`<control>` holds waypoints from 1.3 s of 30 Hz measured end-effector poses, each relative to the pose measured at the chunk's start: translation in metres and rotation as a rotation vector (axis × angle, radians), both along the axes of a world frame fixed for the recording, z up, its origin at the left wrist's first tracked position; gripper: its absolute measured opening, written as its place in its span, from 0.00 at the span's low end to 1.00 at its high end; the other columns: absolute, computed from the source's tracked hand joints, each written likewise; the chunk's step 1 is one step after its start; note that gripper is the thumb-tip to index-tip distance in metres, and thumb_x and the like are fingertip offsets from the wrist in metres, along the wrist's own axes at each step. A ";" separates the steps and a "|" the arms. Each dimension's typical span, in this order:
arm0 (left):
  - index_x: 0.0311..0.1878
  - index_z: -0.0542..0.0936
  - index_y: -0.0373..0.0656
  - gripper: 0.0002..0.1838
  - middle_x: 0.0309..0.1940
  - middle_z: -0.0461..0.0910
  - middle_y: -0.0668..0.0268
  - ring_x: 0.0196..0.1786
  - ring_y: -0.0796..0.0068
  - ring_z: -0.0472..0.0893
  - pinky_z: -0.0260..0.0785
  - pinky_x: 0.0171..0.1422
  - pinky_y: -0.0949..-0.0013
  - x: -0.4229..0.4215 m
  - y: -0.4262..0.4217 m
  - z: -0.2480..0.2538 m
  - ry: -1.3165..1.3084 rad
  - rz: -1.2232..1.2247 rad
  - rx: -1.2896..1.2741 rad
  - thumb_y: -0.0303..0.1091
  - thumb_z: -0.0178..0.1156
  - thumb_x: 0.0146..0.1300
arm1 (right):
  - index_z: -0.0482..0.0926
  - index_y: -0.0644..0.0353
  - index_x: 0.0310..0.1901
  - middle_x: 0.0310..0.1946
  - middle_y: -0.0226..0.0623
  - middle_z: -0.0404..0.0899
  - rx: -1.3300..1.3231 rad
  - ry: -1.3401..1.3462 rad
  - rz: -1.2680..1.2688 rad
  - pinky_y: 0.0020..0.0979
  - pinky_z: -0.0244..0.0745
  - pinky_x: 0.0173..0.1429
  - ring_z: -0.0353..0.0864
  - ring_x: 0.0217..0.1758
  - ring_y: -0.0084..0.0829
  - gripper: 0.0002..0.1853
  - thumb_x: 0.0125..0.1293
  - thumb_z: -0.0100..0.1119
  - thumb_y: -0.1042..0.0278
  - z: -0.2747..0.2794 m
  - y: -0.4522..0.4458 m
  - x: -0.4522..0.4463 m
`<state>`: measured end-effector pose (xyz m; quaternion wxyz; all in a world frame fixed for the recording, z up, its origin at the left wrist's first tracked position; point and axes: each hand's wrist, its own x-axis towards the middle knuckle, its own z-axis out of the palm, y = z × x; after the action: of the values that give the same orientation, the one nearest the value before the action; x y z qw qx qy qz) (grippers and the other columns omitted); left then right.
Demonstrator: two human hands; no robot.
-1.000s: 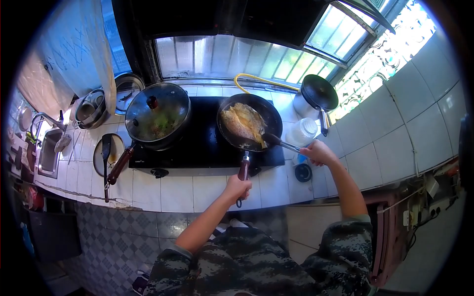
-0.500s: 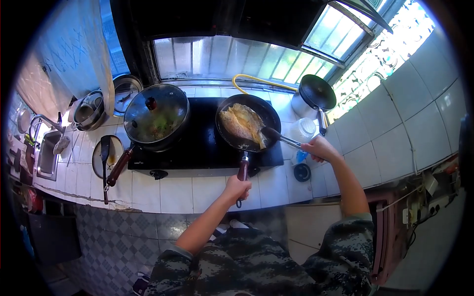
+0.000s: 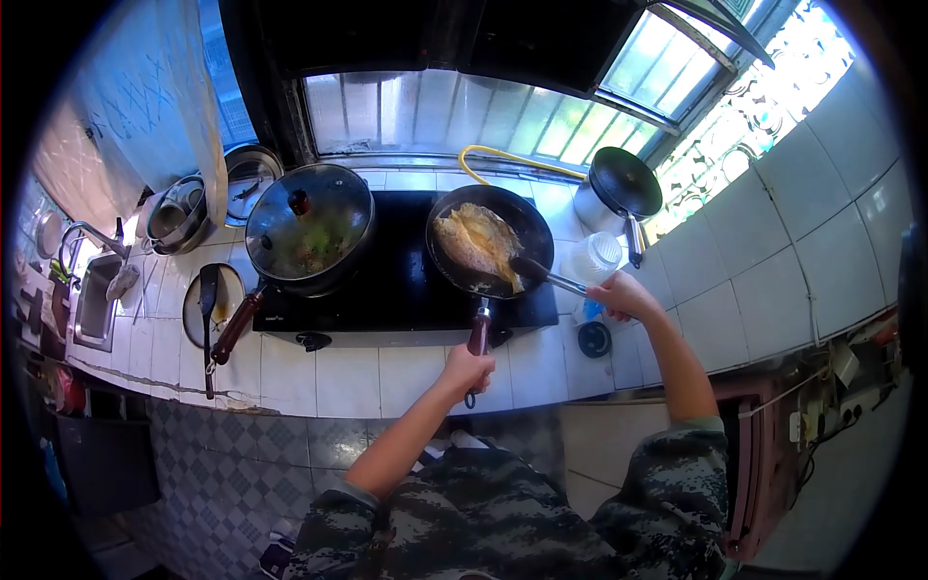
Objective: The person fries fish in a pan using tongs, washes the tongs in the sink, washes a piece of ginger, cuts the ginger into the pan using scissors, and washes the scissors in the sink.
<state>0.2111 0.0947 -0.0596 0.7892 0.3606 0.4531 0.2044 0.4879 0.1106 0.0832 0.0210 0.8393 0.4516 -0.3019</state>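
My left hand (image 3: 468, 369) is wrapped round the dark red handle of a black frying pan (image 3: 537, 227) on the right side of the stove. A browned, folded piece of food (image 3: 476, 240), which looks like fish, lies in the pan. My right hand (image 3: 621, 295) grips the metal handle of a spatula (image 3: 561, 280), whose dark head rests in the pan against the food's lower right edge. To the left, a pan with a glass lid (image 3: 319, 217) holds something green under the fogged glass.
Left of the stove (image 3: 387, 309), a plate (image 3: 228, 290) bears a black spatula (image 3: 207, 300). Bowls (image 3: 176, 215) and a sink (image 3: 95, 304) are farther left. A saucepan (image 3: 623, 179), a white-lidded jar (image 3: 601, 251) and a black round lid (image 3: 594, 338) stand at the right.
The view shifts slightly. My hands keep their grips, and the spatula, pan and food look almost unmoved.
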 end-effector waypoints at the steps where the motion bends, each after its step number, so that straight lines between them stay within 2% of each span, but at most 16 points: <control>1: 0.31 0.68 0.39 0.10 0.17 0.69 0.68 0.14 0.78 0.72 0.65 0.16 0.73 0.000 0.000 0.000 0.001 -0.001 -0.001 0.23 0.58 0.46 | 0.80 0.62 0.27 0.15 0.31 0.73 -0.004 0.013 -0.009 0.19 0.67 0.17 0.70 0.12 0.20 0.20 0.61 0.54 0.50 0.001 -0.001 0.000; 12: 0.33 0.67 0.39 0.12 0.17 0.69 0.68 0.14 0.78 0.72 0.65 0.16 0.74 0.000 0.000 -0.001 -0.023 0.000 -0.014 0.22 0.58 0.45 | 0.79 0.62 0.29 0.15 0.30 0.73 -0.039 0.146 -0.073 0.18 0.66 0.16 0.69 0.12 0.18 0.19 0.64 0.53 0.52 -0.010 -0.005 0.015; 18: 0.34 0.67 0.39 0.13 0.18 0.69 0.68 0.14 0.78 0.71 0.65 0.16 0.74 -0.001 0.000 0.004 0.003 -0.002 -0.023 0.22 0.59 0.45 | 0.79 0.62 0.28 0.15 0.30 0.73 -0.002 0.172 -0.092 0.19 0.67 0.16 0.70 0.12 0.18 0.21 0.63 0.54 0.48 0.004 -0.002 0.014; 23: 0.34 0.67 0.39 0.13 0.18 0.69 0.67 0.14 0.78 0.71 0.65 0.16 0.74 -0.001 0.000 0.003 0.000 -0.006 -0.008 0.22 0.59 0.45 | 0.79 0.62 0.27 0.14 0.30 0.72 0.009 0.127 -0.034 0.19 0.66 0.16 0.69 0.12 0.18 0.22 0.63 0.52 0.48 -0.015 0.000 0.020; 25: 0.34 0.67 0.39 0.12 0.18 0.70 0.67 0.14 0.78 0.71 0.65 0.16 0.74 -0.002 0.003 0.004 0.001 0.007 -0.002 0.22 0.59 0.45 | 0.80 0.62 0.29 0.14 0.29 0.72 0.034 0.072 -0.042 0.19 0.66 0.16 0.69 0.12 0.18 0.23 0.62 0.53 0.47 -0.006 0.000 0.009; 28: 0.33 0.68 0.39 0.11 0.18 0.71 0.66 0.17 0.77 0.73 0.67 0.19 0.74 -0.007 0.009 0.002 0.005 -0.044 -0.019 0.23 0.59 0.46 | 0.81 0.61 0.31 0.14 0.29 0.71 0.059 0.148 -0.051 0.18 0.66 0.17 0.69 0.12 0.18 0.23 0.62 0.53 0.45 0.003 -0.006 -0.002; 30: 0.32 0.68 0.39 0.10 0.20 0.72 0.65 0.21 0.76 0.76 0.68 0.22 0.75 -0.013 0.020 -0.007 -0.270 -0.133 -0.262 0.25 0.60 0.48 | 0.80 0.62 0.28 0.14 0.29 0.71 0.082 0.222 -0.039 0.19 0.64 0.16 0.68 0.12 0.18 0.23 0.62 0.52 0.46 0.009 -0.011 -0.012; 31: 0.34 0.69 0.40 0.10 0.20 0.72 0.66 0.22 0.76 0.75 0.69 0.25 0.75 -0.010 0.024 -0.004 -0.268 -0.021 -0.366 0.26 0.60 0.50 | 0.80 0.62 0.28 0.14 0.29 0.71 0.084 0.222 -0.046 0.19 0.64 0.16 0.68 0.12 0.18 0.23 0.62 0.52 0.46 0.007 -0.014 -0.014; 34: 0.33 0.68 0.40 0.09 0.20 0.71 0.66 0.19 0.77 0.72 0.68 0.23 0.74 -0.001 0.028 -0.002 -0.326 -0.012 -0.329 0.24 0.59 0.52 | 0.76 0.62 0.20 0.13 0.29 0.70 0.036 0.327 -0.037 0.21 0.61 0.14 0.66 0.10 0.18 0.25 0.62 0.52 0.46 -0.002 -0.018 -0.017; 37: 0.32 0.67 0.40 0.09 0.18 0.70 0.67 0.17 0.78 0.70 0.67 0.22 0.75 0.011 0.036 0.017 -0.263 -0.043 -0.243 0.23 0.58 0.53 | 0.77 0.63 0.23 0.13 0.28 0.70 0.016 0.334 -0.033 0.21 0.61 0.14 0.66 0.11 0.18 0.24 0.63 0.52 0.47 0.006 -0.027 -0.031; 39: 0.30 0.66 0.41 0.09 0.17 0.69 0.68 0.17 0.79 0.70 0.66 0.21 0.76 0.026 0.048 0.032 -0.248 -0.091 -0.271 0.23 0.58 0.53 | 0.77 0.62 0.24 0.13 0.27 0.69 0.064 0.358 -0.033 0.21 0.61 0.14 0.66 0.11 0.18 0.24 0.63 0.52 0.46 0.005 -0.033 -0.029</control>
<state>0.2370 0.1430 -0.0274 0.8889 0.2430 0.3589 0.1483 0.4586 0.0780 0.0884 -0.0913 0.7796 0.4439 -0.4322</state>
